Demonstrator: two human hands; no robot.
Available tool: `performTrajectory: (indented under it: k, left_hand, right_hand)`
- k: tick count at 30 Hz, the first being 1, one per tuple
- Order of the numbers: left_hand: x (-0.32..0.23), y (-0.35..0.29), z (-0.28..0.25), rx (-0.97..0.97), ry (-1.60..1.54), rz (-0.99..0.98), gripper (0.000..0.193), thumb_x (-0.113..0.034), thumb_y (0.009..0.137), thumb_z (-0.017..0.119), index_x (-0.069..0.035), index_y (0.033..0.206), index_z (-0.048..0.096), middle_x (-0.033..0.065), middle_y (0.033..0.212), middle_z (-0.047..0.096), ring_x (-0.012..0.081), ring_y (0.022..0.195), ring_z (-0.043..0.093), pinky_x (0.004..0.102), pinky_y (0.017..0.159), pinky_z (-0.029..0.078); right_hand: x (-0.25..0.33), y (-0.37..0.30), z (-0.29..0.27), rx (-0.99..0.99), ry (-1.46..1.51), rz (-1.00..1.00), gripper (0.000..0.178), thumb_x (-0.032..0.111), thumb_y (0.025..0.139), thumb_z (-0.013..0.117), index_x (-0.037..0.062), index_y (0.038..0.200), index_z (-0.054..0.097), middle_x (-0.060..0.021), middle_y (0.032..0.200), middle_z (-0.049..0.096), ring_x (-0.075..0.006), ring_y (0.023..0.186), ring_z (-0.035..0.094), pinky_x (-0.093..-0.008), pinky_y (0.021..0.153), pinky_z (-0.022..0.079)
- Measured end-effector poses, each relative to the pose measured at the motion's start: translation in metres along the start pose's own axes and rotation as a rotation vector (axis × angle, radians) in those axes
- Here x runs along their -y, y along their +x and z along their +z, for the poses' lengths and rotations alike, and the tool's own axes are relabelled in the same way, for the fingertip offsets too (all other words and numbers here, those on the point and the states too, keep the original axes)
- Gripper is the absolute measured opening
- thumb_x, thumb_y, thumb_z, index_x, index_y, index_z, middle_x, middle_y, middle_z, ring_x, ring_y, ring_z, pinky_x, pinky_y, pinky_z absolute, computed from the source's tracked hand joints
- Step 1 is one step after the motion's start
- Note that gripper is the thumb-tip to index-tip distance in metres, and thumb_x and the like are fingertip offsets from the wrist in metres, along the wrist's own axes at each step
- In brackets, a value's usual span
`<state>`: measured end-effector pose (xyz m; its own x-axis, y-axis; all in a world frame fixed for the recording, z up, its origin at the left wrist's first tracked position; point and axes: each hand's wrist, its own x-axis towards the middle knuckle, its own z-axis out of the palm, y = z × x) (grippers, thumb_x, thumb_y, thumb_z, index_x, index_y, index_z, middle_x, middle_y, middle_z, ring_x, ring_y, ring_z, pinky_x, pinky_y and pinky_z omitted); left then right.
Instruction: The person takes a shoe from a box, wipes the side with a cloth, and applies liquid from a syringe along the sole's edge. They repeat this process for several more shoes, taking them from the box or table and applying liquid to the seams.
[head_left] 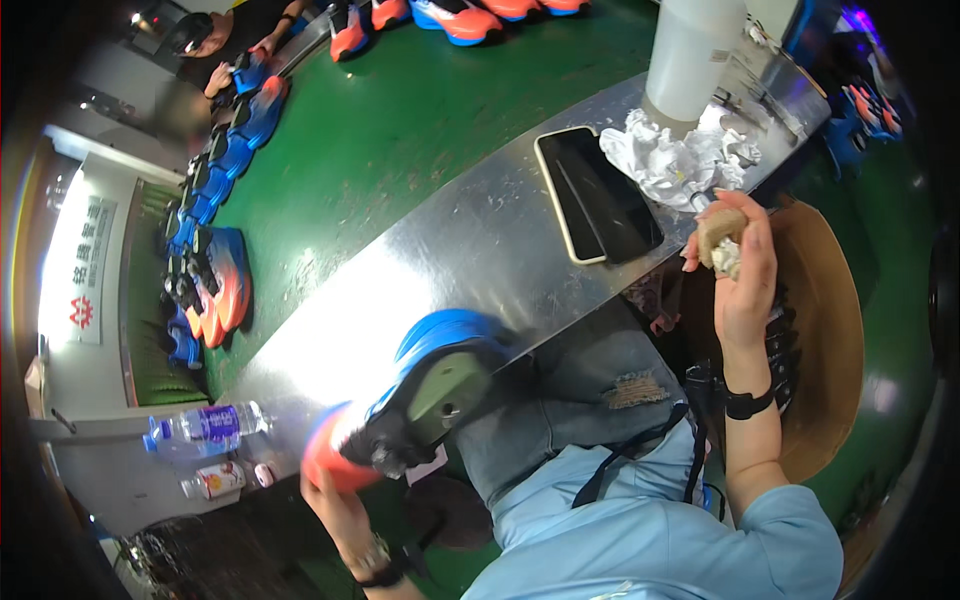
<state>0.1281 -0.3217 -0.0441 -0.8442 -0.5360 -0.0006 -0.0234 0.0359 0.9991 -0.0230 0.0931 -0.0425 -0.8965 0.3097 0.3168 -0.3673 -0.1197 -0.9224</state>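
While near a purple-labelled bottle (208, 425), left fingers (322, 500) around a shoe (425, 393), right fingers (757, 232) around a beige pad (714, 229).

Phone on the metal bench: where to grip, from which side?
Likely pinch the phone across its long edges at the near end, coming in over the front edge of the metal bench: it lies flat, that end sits close to the front edge, and crumpled white paper crowds its far right corner.

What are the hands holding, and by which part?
Left hand: a shoe, by its orange end. Right hand: a tan pad, around its edge.
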Motion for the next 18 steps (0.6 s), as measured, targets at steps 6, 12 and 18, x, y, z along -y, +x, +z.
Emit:
performTrajectory:
  k: [6, 12, 18]
  left_hand:
    - [-0.054, 0.079, 0.107, 0.071, -0.118, 0.462, 0.052, -0.027, 0.074, 0.063, 0.005, 0.110, 0.042, 0.0158, 0.099, 0.054, 0.0224, 0.087, 0.057, 0.0328, 0.076, 0.048]
    - [-0.108, 0.087, 0.192, 0.550, -0.074, 0.893, 0.063, -0.028, 0.056, 0.079, 0.008, 0.099, 0.049, 0.0166, 0.091, 0.060, 0.0210, 0.084, 0.059, 0.0294, 0.075, 0.047]
    - [-0.117, 0.101, 0.205, 0.683, 0.175, 1.165, 0.082, -0.056, 0.057, 0.069, 0.010, 0.099, 0.046, 0.0194, 0.089, 0.057, 0.0279, 0.081, 0.060, 0.0335, 0.071, 0.049]
  right_hand:
    - [0.042, -0.013, 0.022, 0.274, 0.362, 0.009, 0.065, 0.060, 0.083, 0.026, 0.0018, 0.109, 0.039, -0.0121, 0.084, 0.047, -0.0178, 0.049, 0.047, -0.0247, 0.040, 0.040]
    - [0.097, -0.013, 0.068, 0.410, 0.804, -0.007, 0.034, 0.035, 0.081, 0.052, 0.0031, 0.091, 0.043, -0.0116, 0.072, 0.043, -0.0204, 0.031, 0.043, -0.0232, 0.030, 0.040]
    - [0.104, 0.007, 0.076, 0.570, 0.933, 0.054, 0.024, 0.022, 0.079, 0.056, 0.0024, 0.085, 0.044, -0.0139, 0.068, 0.046, -0.0239, 0.030, 0.045, -0.0274, 0.030, 0.043]
